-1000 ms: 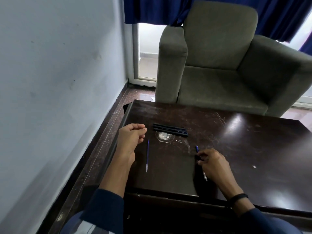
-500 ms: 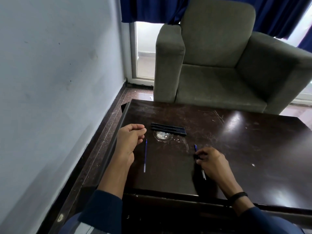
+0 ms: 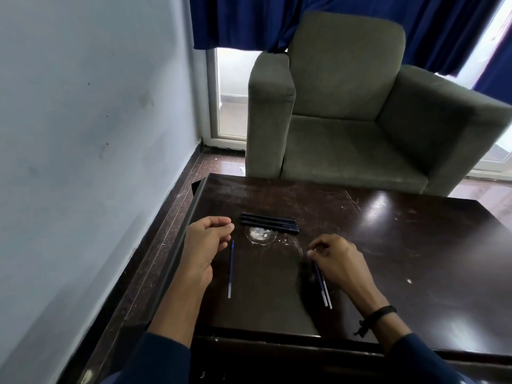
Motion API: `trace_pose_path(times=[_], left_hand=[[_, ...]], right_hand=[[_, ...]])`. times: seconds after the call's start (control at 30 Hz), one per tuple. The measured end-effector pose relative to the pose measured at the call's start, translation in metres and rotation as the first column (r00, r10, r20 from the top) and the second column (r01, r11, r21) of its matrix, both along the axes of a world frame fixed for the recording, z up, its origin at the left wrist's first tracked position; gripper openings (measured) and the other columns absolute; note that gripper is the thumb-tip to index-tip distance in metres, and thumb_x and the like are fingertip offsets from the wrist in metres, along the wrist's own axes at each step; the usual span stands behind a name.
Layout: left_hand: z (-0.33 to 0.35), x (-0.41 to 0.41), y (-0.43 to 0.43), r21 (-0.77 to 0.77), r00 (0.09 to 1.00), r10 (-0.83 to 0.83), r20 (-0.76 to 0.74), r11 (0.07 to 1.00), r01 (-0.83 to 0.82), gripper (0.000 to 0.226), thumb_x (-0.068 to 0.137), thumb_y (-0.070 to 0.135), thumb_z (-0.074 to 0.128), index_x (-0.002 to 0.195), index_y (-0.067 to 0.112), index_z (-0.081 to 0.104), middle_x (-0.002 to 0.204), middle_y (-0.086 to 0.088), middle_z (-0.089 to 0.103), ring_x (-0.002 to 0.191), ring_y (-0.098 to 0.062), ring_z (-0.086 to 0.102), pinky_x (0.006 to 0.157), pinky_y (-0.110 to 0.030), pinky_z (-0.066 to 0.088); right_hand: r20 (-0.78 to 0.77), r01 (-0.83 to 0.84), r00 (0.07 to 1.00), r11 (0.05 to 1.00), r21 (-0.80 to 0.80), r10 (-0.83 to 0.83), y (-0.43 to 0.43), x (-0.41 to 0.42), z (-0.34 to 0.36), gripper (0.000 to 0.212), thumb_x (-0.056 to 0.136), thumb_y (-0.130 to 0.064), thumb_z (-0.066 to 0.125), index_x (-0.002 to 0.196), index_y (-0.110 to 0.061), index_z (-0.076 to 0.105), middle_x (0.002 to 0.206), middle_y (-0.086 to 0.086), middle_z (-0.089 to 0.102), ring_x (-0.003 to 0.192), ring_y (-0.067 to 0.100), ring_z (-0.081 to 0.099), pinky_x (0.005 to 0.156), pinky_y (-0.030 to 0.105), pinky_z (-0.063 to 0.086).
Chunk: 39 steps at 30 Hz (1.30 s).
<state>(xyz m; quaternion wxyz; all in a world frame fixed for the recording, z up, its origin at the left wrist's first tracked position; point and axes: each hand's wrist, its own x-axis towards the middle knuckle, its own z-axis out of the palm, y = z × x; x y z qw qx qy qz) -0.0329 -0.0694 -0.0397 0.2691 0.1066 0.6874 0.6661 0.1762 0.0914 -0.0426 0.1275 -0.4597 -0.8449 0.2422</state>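
Refills — two, side by side on the surface — lie under your curled right grip, hold unclear; left grip loosely curled, empty.

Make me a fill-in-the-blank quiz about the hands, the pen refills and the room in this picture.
1. Beside the left hand lies just ___ refill.
2. By the right hand, ___ refills lie side by side.
3. The curtains behind the armchair are ___.
4. The black wristband is on the ___ wrist.

Missing words: one; two; blue; right.
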Motion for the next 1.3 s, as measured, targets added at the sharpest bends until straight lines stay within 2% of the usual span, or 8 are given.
trace_pose_path(times=[0.17, 0.37, 0.57, 0.97, 1.17, 1.3], left_hand=[[-0.0028, -0.0012, 0.0040, 0.005, 1.000, 0.002, 0.010, 1.000, -0.002, 0.014, 0.089, 0.003, 0.072, 0.097, 0.014, 0.074, 0.096, -0.009, 0.076, 0.082, -0.016, 0.068, 0.072, -0.026, 0.056], [-0.0056, -0.0001, 0.0037, 0.002, 1.000, -0.010, 0.015, 1.000, 0.010, 0.013, 0.088, 0.002, 0.073, 0.096, 0.012, 0.074, 0.095, -0.011, 0.075, 0.079, -0.015, 0.067, 0.071, -0.026, 0.055], [-0.0061, 0.0013, 0.0061, -0.006, 1.000, -0.016, 0.004, 1.000, 0.016, 0.014, 0.088, 0.001, 0.072, 0.096, 0.012, 0.074, 0.094, -0.011, 0.076, 0.080, -0.016, 0.068, 0.072, -0.027, 0.055], [-0.0099, 0.0013, 0.0075, -0.017, 1.000, -0.024, 0.003, 1.000, 0.024, 0.014, 0.088, 0.003, 0.073, 0.096, 0.014, 0.075, 0.095, -0.011, 0.076, 0.080, -0.016, 0.068, 0.071, -0.028, 0.054], [-0.0095, 0.0012, 0.0069, -0.024, 1.000, -0.021, -0.008, 0.999, 0.021, 0.014, 0.088, 0.004, 0.073, 0.097, 0.014, 0.075, 0.096, -0.011, 0.076, 0.081, -0.016, 0.069, 0.071, -0.027, 0.055], [-0.0097, 0.0008, 0.0070, -0.029, 1.000, -0.017, -0.002, 0.999, 0.017, 0.014, 0.087, 0.004, 0.074, 0.096, 0.014, 0.075, 0.095, -0.010, 0.076, 0.079, -0.015, 0.068, 0.070, -0.027, 0.055]], right_hand=[[-0.067, 0.017, 0.998, 1.000, 0.011, -0.016, 0.0006, -0.0022, -0.0024, 0.006, 0.093, -0.032, 0.070, 0.098, -0.032, 0.073, 0.100, -0.012, 0.066, 0.087, 0.006, 0.060, 0.065, 0.018, 0.041], [-0.095, 0.019, 0.995, 1.000, 0.012, -0.017, 0.0003, -0.0039, 0.0011, 0.007, 0.091, -0.033, 0.071, 0.098, -0.032, 0.073, 0.100, -0.012, 0.067, 0.087, 0.008, 0.061, 0.068, 0.020, 0.042], [-0.076, -0.009, 0.997, 1.000, 0.007, 0.009, 0.0029, -0.0027, 0.0000, 0.009, 0.092, -0.035, 0.071, 0.100, -0.033, 0.071, 0.099, -0.013, 0.065, 0.089, 0.008, 0.060, 0.061, 0.008, 0.035], [-0.078, -0.046, 0.996, 0.999, 0.003, 0.046, 0.0039, -0.0041, -0.0047, 0.010, 0.092, -0.035, 0.072, 0.102, -0.034, 0.070, 0.094, -0.015, 0.065, 0.087, 0.005, 0.062, 0.062, 0.011, 0.039], [-0.083, -0.042, 0.996, 0.999, -0.015, 0.040, 0.0038, -0.0041, -0.0063, 0.013, 0.091, -0.036, 0.073, 0.103, -0.033, 0.071, 0.092, -0.017, 0.065, 0.086, 0.003, 0.062, 0.066, 0.018, 0.046], [-0.077, -0.050, 0.996, 0.999, -0.015, 0.048, 0.0038, -0.0039, -0.0068, 0.013, 0.091, -0.036, 0.073, 0.104, -0.032, 0.071, 0.091, -0.018, 0.064, 0.082, 0.000, 0.061, 0.063, 0.015, 0.045]])
